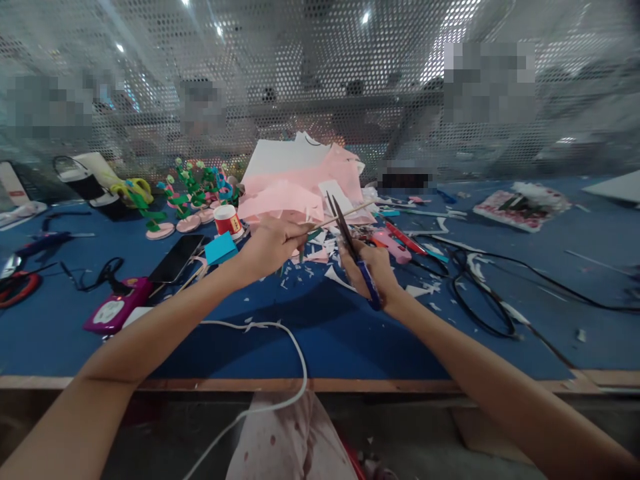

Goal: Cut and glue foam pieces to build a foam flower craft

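Note:
My left hand is closed in a pinch on a thin pale stick, which points out to the right and slightly up. Something green shows just under its fingertips; I cannot make out what it is. In my right hand is a pair of scissors with a blue handle. The dark blades stand slightly apart, pointing up and away, and the stick passes close by them; I cannot tell whether they touch. Pink sheets and a white paper piece lie behind the hands, with paper scraps below.
Small green flower models on pink bases, a red-and-white cup, blue sticky notes and a phone stand or lie left. A pink glue gun and black cable lie right. A white cable hangs over the front edge.

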Available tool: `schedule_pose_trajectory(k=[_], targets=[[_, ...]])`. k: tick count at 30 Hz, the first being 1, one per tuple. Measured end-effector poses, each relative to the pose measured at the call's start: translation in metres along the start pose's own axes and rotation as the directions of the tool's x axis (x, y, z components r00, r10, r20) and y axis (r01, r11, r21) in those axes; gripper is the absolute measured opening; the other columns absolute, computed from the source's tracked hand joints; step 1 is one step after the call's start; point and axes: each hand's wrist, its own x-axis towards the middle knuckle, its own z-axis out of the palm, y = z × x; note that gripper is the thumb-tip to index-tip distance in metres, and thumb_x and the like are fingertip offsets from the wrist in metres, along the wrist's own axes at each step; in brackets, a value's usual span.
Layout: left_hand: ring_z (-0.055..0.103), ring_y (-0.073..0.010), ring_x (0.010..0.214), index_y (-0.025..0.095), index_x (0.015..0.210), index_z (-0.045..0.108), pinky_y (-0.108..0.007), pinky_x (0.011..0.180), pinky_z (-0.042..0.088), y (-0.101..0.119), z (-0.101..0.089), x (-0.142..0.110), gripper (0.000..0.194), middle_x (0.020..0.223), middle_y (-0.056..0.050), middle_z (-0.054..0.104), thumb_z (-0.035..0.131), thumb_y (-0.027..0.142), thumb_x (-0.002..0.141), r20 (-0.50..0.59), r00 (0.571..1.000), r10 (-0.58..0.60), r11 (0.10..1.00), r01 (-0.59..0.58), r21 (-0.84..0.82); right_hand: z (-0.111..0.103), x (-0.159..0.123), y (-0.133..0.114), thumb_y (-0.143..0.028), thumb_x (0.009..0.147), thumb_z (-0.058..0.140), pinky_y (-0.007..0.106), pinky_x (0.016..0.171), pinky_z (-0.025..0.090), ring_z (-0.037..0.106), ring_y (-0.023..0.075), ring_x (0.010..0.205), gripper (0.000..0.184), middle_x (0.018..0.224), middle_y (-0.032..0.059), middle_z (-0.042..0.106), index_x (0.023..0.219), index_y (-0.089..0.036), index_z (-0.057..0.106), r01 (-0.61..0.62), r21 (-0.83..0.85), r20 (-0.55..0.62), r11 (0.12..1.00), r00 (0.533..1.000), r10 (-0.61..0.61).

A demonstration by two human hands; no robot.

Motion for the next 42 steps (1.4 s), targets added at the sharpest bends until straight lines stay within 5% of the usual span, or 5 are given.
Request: schedule_pose_trajectory(k=[6,13,21,28,42], targets=[[0.061,-0.0104,0.059,0.013,0.080,0.071,-0.020,0.057,0.045,-0.001,0.005,-0.001,0.024,0.065,-0.004,0.070,0.047,0.015,0.083,0.102,0.993,0.065,0.993,-0.075,0.090,-0.001,0.001,-0.001,-0.044,0.085,0.033,0.032,0.063,0.042,0.060,0.0216,0.061,0.031,0.062,0.0084,0.060,0.066,-0.021,0.043,0.019,-0.050,0.007,0.999,1.000,-0.019],[0.064,-0.0127,0.069,0.015,0.092,0.071,-0.021,0.060,0.047,0.001,0.003,-0.001,0.023,0.077,-0.005,0.072,0.049,0.018,0.085,-0.019,1.000,-0.002,0.998,0.003,0.063,-0.009,0.002,-0.005,-0.044,0.083,0.037,0.029,0.056,0.040,0.057,0.0203,0.055,0.030,0.053,0.0055,0.056,0.064,-0.022,0.043,-0.016,-0.061,-0.023,0.998,1.000,0.015],[0.064,-0.0124,0.068,0.015,0.087,0.070,-0.022,0.064,0.050,0.003,0.007,-0.004,0.025,0.074,-0.005,0.071,0.046,0.011,0.082,0.077,0.985,0.152,0.973,-0.163,0.162,-0.003,0.003,0.000,-0.042,0.083,0.034,0.033,0.063,0.044,0.060,0.0234,0.064,0.030,0.069,0.0121,0.063,0.077,-0.018,0.049,0.035,-0.104,-0.023,0.994,0.999,-0.037],[0.062,-0.0130,0.063,0.013,0.072,0.068,-0.023,0.059,0.048,0.002,0.003,-0.005,0.025,0.067,-0.006,0.068,0.047,0.015,0.084,-0.023,0.995,0.095,0.983,-0.090,0.162,-0.008,0.003,-0.002,-0.043,0.084,0.036,0.032,0.060,0.042,0.059,0.0227,0.058,0.032,0.058,0.0085,0.060,0.067,-0.020,0.049,-0.024,-0.150,-0.021,0.988,1.000,0.021],[0.065,-0.0137,0.067,0.013,0.087,0.069,-0.023,0.063,0.053,0.008,0.001,-0.007,0.026,0.072,-0.006,0.070,0.043,0.018,0.086,-0.002,0.988,0.155,0.963,-0.150,0.224,-0.010,0.003,0.001,-0.047,0.084,0.034,0.031,0.058,0.041,0.059,0.0220,0.057,0.036,0.057,0.0083,0.061,0.069,-0.020,0.051,0.013,-0.219,-0.077,0.976,0.997,-0.030]])
